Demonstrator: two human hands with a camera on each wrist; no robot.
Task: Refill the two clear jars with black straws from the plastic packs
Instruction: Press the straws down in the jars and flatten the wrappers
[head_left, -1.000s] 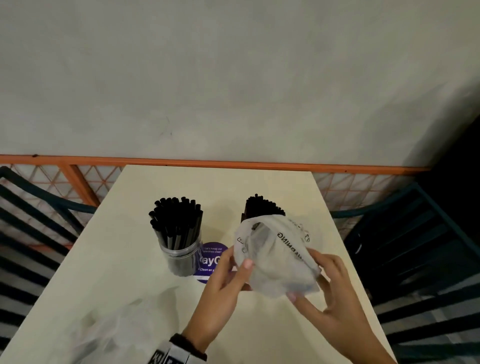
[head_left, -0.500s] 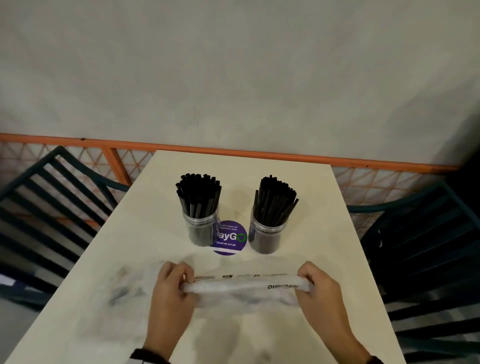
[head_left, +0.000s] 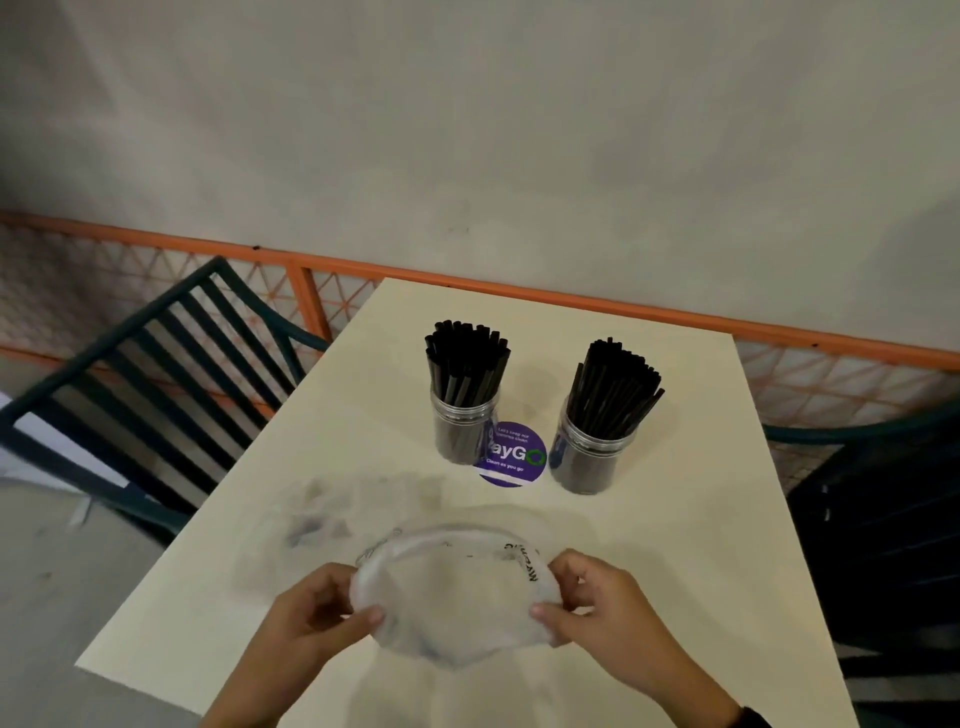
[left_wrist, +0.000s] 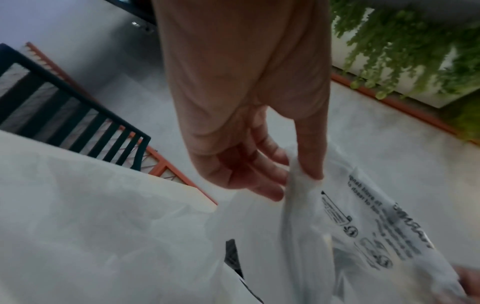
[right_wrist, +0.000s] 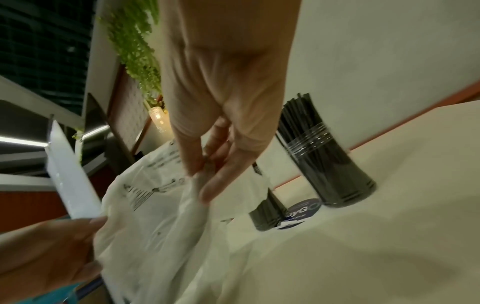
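Cream counter (head_left: 675, 545) under a grey wall, dark slatted chair (head_left: 145, 395) at frame left. Centre: two clear jars (head_left: 466, 434) (head_left: 592, 457) crammed with black straws (head_left: 465, 361), upright, flanking a purple sticker (head_left: 511, 457). Lower centre: empty plastic pack (head_left: 457, 592) stretched between left hand (head_left: 317, 618) and right hand (head_left: 597, 608), fingers (left_wrist: 309, 156) pinching its edges.

Café/eatery seating: "Clean as you go" table sticker (head_left: 511, 454), straw jars (head_left: 464, 415), slatted chairs (head_left: 135, 374).

On the worktop (head_left: 701, 519) we see two jars side by side toward the far edge, the left jar (head_left: 464, 428) and the right jar (head_left: 589, 457), each holding upright straws (head_left: 465, 361), with a sticker (head_left: 511, 454) between them. Nearer us lies one plastic pack (head_left: 337, 514), and in front of it a second pack (head_left: 452, 597) between our hands.
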